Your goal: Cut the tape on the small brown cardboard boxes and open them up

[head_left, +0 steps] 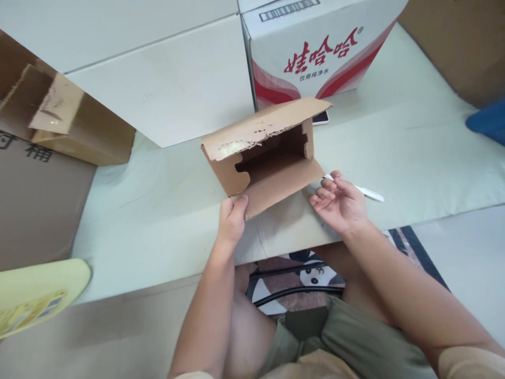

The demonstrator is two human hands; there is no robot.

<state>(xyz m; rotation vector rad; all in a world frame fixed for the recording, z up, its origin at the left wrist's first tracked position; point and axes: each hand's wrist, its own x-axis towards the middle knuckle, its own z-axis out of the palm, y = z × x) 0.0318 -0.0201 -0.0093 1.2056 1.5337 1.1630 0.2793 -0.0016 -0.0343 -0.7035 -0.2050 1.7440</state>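
Cardboard box (276, 189) pinched at its near edge by your left hand (233, 217), slim white tool (373, 194) held in your right hand (342, 206), best keep that pinch steady over the pale table (414, 173), before the red-and-white carton (315, 84).

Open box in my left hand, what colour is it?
Brown; the open box shows best in the head view.

Across from me, the pale green-covered table (418, 163) bears a Wahaha water carton (315, 68), a big white carton (177, 89), a brown cardboard box (100, 129) left of them, and a half-hidden phone (322, 118).
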